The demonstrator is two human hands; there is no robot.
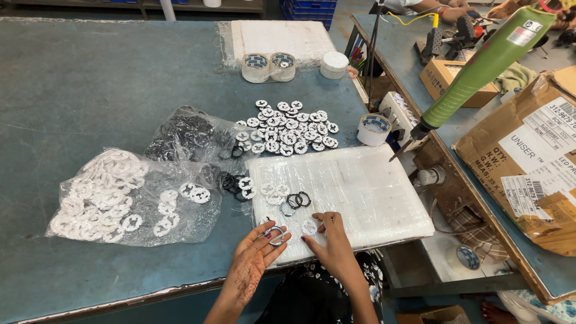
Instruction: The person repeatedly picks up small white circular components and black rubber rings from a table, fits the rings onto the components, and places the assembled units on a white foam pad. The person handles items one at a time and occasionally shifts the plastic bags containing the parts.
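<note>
1. The left hand is seen palm up at the near edge of the table, its fingers curled about a small ring-shaped part that is pinched between the fingertips.
2. The right hand is laid palm down just beside it, the fingertips pressed on a small white disc; whether the disc is gripped or only touched cannot be told.
3. The two hands are held close together but apart, both over the near edge of a white foam pad that is wrapped in clear film.
4. On that pad, a little beyond the hands, a few white discs and two black rings are grouped, the rings overlapping each other.
5. To the left of the pad a clear plastic bag of white parts is spread on the table, and just behind it a second clear bag of black rings is found.
6. Beyond the pad a loose heap of white-and-black discs is scattered.
7. A roll of tape is stood at the pad's far right corner, and two more rolls and a white round tub are set further back.
8. A green powered screwdriver is hung at a slant above the right side, its bit pointing down at the pad's corner.
9. Brown cardboard boxes are stacked on the neighbouring bench at the right.
</note>
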